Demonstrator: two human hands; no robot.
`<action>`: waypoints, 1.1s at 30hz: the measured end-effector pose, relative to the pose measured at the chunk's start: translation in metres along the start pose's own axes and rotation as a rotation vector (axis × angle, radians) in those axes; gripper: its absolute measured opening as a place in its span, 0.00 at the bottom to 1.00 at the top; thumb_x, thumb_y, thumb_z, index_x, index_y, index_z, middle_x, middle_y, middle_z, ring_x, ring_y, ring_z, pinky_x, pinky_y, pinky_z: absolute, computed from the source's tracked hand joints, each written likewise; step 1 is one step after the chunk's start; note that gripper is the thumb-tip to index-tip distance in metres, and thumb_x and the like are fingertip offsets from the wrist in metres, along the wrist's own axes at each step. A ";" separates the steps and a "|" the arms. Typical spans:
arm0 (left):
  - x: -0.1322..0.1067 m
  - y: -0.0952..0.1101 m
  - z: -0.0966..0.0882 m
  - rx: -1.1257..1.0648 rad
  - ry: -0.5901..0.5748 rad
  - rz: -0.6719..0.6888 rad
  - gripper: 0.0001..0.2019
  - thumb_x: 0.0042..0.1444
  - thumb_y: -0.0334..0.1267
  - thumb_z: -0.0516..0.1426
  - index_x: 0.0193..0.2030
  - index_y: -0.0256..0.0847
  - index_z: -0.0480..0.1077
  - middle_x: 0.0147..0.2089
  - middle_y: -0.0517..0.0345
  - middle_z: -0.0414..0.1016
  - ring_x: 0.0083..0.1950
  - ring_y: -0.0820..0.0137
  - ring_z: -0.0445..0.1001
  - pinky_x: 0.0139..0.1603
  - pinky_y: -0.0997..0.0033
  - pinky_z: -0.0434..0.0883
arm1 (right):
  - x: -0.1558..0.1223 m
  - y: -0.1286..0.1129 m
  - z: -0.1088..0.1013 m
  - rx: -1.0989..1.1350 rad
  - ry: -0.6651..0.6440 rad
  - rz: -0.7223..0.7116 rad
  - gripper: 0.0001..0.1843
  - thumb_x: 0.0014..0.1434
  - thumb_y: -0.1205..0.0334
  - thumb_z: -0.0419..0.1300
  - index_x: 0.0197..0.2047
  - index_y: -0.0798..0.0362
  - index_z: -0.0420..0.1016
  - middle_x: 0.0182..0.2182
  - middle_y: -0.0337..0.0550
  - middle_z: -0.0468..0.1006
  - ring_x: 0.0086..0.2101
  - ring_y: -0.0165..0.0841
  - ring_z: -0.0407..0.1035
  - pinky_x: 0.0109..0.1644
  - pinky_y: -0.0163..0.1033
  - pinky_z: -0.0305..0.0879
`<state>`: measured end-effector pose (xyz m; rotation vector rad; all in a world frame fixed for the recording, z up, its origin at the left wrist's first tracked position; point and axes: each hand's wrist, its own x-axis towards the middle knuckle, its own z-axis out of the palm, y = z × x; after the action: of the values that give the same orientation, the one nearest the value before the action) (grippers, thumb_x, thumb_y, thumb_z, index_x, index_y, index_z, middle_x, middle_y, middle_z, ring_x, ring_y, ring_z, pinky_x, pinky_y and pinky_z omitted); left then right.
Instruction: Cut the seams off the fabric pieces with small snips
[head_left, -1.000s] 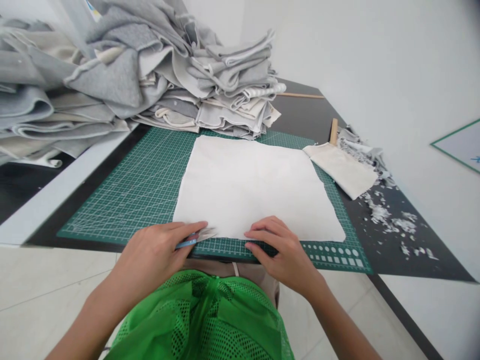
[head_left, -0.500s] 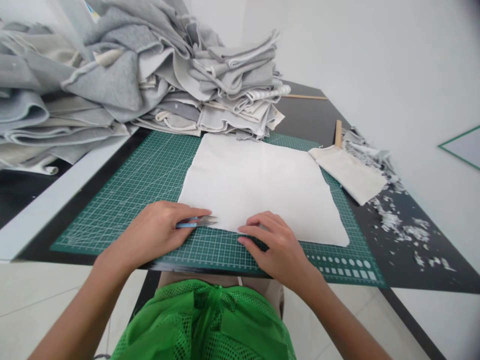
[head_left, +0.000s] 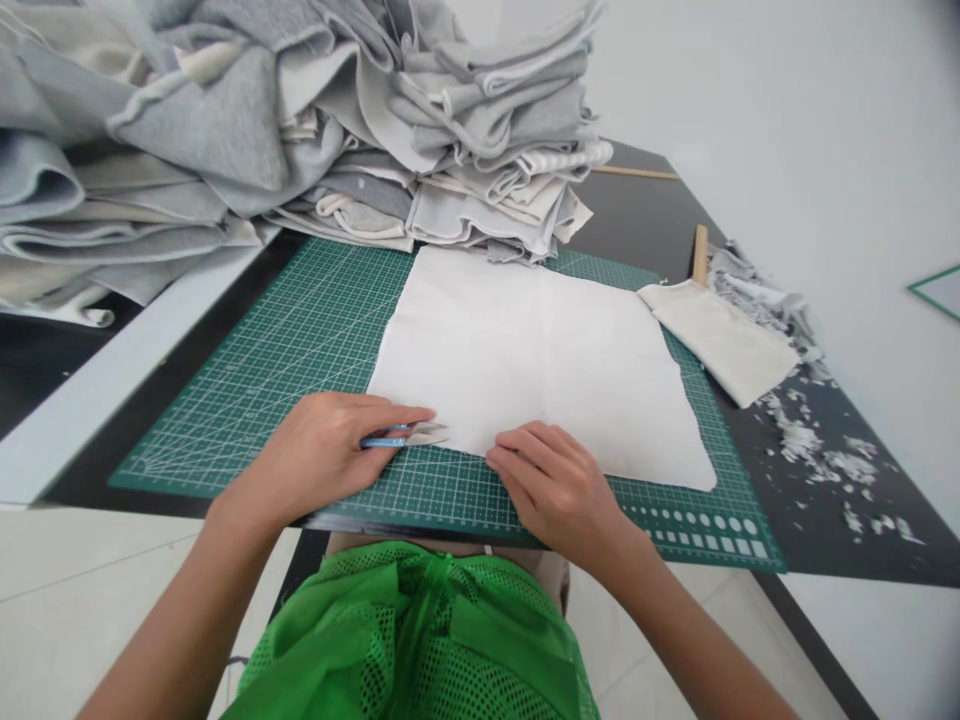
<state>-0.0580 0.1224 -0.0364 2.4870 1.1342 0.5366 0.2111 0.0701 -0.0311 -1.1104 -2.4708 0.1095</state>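
A white cloth (head_left: 525,350) lies flat on a green cutting mat (head_left: 300,330). My left hand (head_left: 330,450) is closed around blue-handled thread snips (head_left: 401,437), whose blades point right along the cloth's near edge. Its index finger stretches over the cloth's near left corner. To the right, my right hand (head_left: 559,490) has thumb and fingers pinched together at the cloth's near edge. The fingertips hide exactly how much of the edge is between them.
A tall heap of folded grey fabric (head_left: 480,120) borders the mat's far side. Right of the mat are a cream cloth piece (head_left: 724,335), a wooden stick (head_left: 700,255) and fabric scraps (head_left: 847,465). All rest on a black tabletop (head_left: 637,215).
My right thumb and fingers have closed from a loose gap into a pinch at the cloth edge. The left hand keeps hold of the snips. The whole view has shifted slightly.
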 end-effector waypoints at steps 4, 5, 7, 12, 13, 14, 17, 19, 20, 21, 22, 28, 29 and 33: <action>-0.001 -0.002 0.001 0.008 0.012 -0.002 0.25 0.53 0.29 0.53 0.56 0.54 0.72 0.48 0.64 0.80 0.44 0.65 0.80 0.42 0.63 0.76 | 0.000 -0.005 0.001 0.048 0.020 0.077 0.08 0.63 0.74 0.53 0.40 0.58 0.73 0.38 0.49 0.76 0.39 0.37 0.66 0.45 0.46 0.68; -0.001 -0.002 0.001 0.010 0.012 0.001 0.24 0.53 0.29 0.53 0.56 0.54 0.72 0.48 0.64 0.80 0.44 0.64 0.80 0.42 0.63 0.76 | 0.000 -0.006 0.001 0.069 0.022 0.103 0.08 0.64 0.74 0.53 0.40 0.58 0.72 0.38 0.50 0.75 0.39 0.37 0.66 0.45 0.46 0.68; 0.000 -0.002 0.001 0.013 0.013 0.002 0.23 0.54 0.30 0.53 0.56 0.53 0.72 0.48 0.63 0.80 0.44 0.65 0.80 0.42 0.63 0.76 | 0.001 -0.008 0.000 0.122 0.030 0.148 0.07 0.64 0.73 0.52 0.40 0.58 0.70 0.37 0.50 0.74 0.40 0.37 0.65 0.46 0.46 0.68; 0.001 -0.001 0.002 0.016 0.019 -0.001 0.23 0.54 0.30 0.54 0.56 0.52 0.72 0.47 0.62 0.80 0.43 0.65 0.80 0.42 0.64 0.75 | -0.001 -0.009 -0.003 0.303 0.117 0.250 0.06 0.64 0.73 0.52 0.40 0.55 0.67 0.37 0.47 0.72 0.40 0.34 0.66 0.46 0.43 0.68; 0.001 -0.001 0.002 0.018 0.018 0.001 0.23 0.54 0.31 0.54 0.56 0.52 0.72 0.47 0.62 0.80 0.42 0.65 0.80 0.42 0.64 0.75 | -0.001 -0.010 -0.003 0.316 0.129 0.264 0.06 0.64 0.74 0.52 0.40 0.54 0.67 0.37 0.46 0.72 0.39 0.34 0.66 0.46 0.42 0.68; 0.001 -0.001 0.002 0.020 0.017 0.002 0.22 0.55 0.31 0.54 0.56 0.52 0.72 0.47 0.62 0.80 0.42 0.65 0.80 0.41 0.65 0.75 | -0.002 -0.010 -0.002 0.315 0.135 0.271 0.06 0.64 0.74 0.52 0.40 0.54 0.67 0.37 0.46 0.72 0.39 0.34 0.66 0.45 0.43 0.68; 0.000 -0.002 0.002 0.020 0.019 0.004 0.22 0.55 0.31 0.54 0.55 0.51 0.72 0.47 0.62 0.80 0.43 0.65 0.80 0.41 0.66 0.74 | -0.003 -0.012 -0.001 0.287 0.117 0.278 0.07 0.64 0.74 0.51 0.39 0.53 0.66 0.36 0.47 0.71 0.39 0.36 0.65 0.46 0.45 0.66; -0.001 -0.002 0.001 0.020 0.018 0.001 0.22 0.55 0.32 0.54 0.56 0.52 0.72 0.48 0.62 0.80 0.43 0.65 0.80 0.42 0.66 0.74 | -0.002 -0.013 -0.001 0.292 0.125 0.294 0.08 0.65 0.74 0.50 0.38 0.53 0.66 0.35 0.46 0.70 0.38 0.36 0.64 0.45 0.45 0.65; -0.001 -0.002 0.001 0.022 0.018 -0.004 0.22 0.55 0.32 0.54 0.55 0.52 0.72 0.48 0.63 0.80 0.43 0.65 0.80 0.42 0.66 0.74 | -0.002 -0.013 -0.002 0.304 0.134 0.307 0.08 0.65 0.74 0.50 0.37 0.53 0.65 0.35 0.46 0.70 0.38 0.36 0.64 0.44 0.45 0.65; -0.001 -0.001 0.001 0.023 0.016 -0.007 0.21 0.55 0.33 0.54 0.55 0.53 0.72 0.48 0.63 0.80 0.44 0.65 0.80 0.43 0.66 0.74 | -0.002 -0.013 -0.002 0.320 0.139 0.322 0.08 0.65 0.74 0.50 0.37 0.53 0.65 0.34 0.45 0.70 0.37 0.35 0.64 0.43 0.44 0.65; -0.001 -0.001 0.001 0.026 0.016 -0.008 0.21 0.56 0.33 0.54 0.55 0.53 0.72 0.48 0.64 0.80 0.44 0.65 0.80 0.42 0.65 0.74 | -0.001 -0.013 -0.003 0.336 0.141 0.337 0.08 0.65 0.73 0.50 0.37 0.53 0.65 0.34 0.45 0.69 0.37 0.35 0.64 0.43 0.43 0.64; 0.000 0.000 0.003 0.042 0.034 0.003 0.20 0.56 0.33 0.54 0.55 0.53 0.73 0.47 0.64 0.80 0.42 0.65 0.80 0.40 0.67 0.74 | -0.003 -0.007 -0.008 0.475 0.082 0.456 0.06 0.65 0.69 0.53 0.36 0.53 0.67 0.34 0.42 0.71 0.36 0.32 0.65 0.40 0.39 0.62; 0.000 0.001 0.003 0.046 0.037 0.007 0.20 0.57 0.34 0.55 0.55 0.54 0.73 0.47 0.64 0.81 0.42 0.65 0.80 0.39 0.68 0.73 | -0.003 -0.006 -0.008 0.498 0.076 0.471 0.06 0.65 0.68 0.53 0.36 0.53 0.68 0.34 0.42 0.71 0.35 0.32 0.65 0.40 0.39 0.62; 0.000 0.013 -0.003 -0.057 0.094 0.000 0.17 0.59 0.40 0.58 0.55 0.53 0.73 0.39 0.64 0.82 0.30 0.72 0.76 0.30 0.74 0.68 | -0.004 -0.002 -0.008 0.547 0.081 0.517 0.06 0.65 0.67 0.54 0.35 0.53 0.69 0.32 0.40 0.72 0.34 0.30 0.65 0.39 0.37 0.62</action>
<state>-0.0514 0.1149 -0.0280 2.4359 1.1366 0.6822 0.2151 0.0650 -0.0249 -1.4151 -1.8494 0.8166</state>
